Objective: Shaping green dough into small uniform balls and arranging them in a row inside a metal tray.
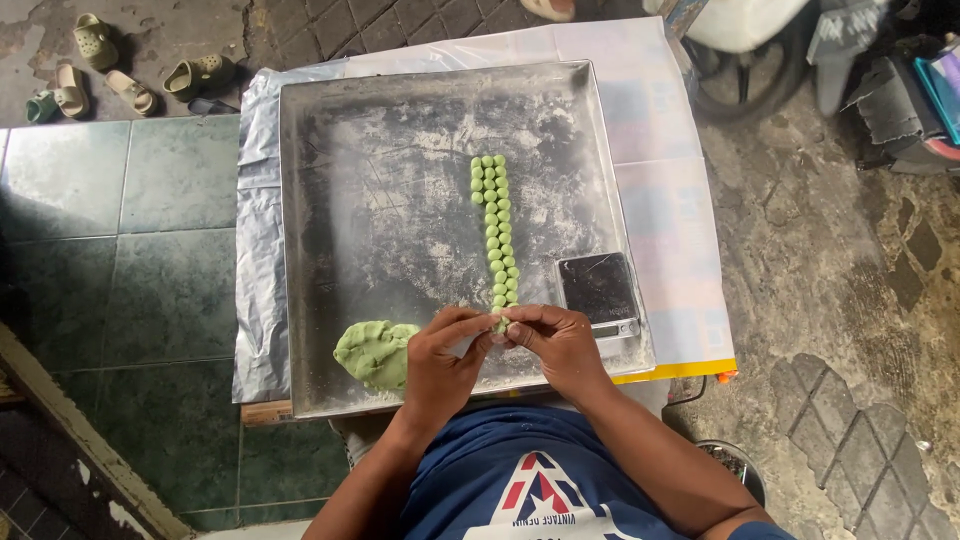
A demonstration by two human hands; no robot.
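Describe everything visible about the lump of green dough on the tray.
The dough lump is pale green, soft-looking and irregular, with a bumpy, pinched surface. It lies flat at the near left corner of the floured metal tray, just left of the left hand, close to or touching it. It sits apart from the rows of small green balls.

Daylight falls evenly on an outdoor-looking floor. To the left lie large dark green glazed tiles [120, 250], worn and dusty, edged at the lower left by a pale raised kerb [90, 440]. Above them, on rough grey concrete [170, 30], several pairs of sandals [130, 75] lie scattered. To the right the ground is cracked, patchy cement [830, 280] with inset paving stones [850, 440]. A motorbike wheel [745, 75] stands at the top right, beside dark clutter [900, 100].
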